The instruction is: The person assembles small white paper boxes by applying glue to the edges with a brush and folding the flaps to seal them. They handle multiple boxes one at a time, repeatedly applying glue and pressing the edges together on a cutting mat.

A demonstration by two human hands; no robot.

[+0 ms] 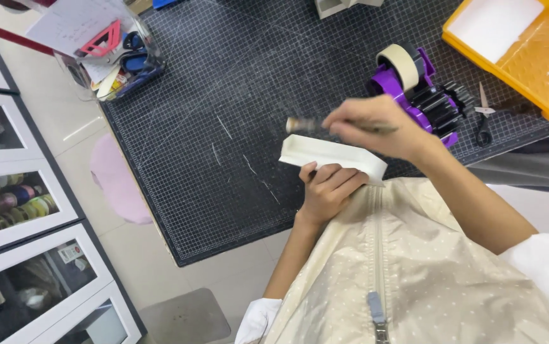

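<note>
My left hand (pixel 328 188) grips a shallow white rectangular tray-like piece (pixel 325 155) from below, holding it above the near edge of the black cutting mat (pixel 223 127). My right hand (pixel 376 124) is closed on a thin brush (pixel 303 125), whose metal-banded tip points left just above the white piece. The brush is blurred. Both forearms come out of a cream dotted garment (pixel 408 274) with a zipper.
A purple tape dispenser (pixel 414 79) with a beige tape roll stands right of my hands, small scissors (pixel 483 118) beside it. A yellow tray (pixel 522 44) sits at top right, a clear box of tools (pixel 112 51) at top left. Glass-front drawers (pixel 13 210) line the left.
</note>
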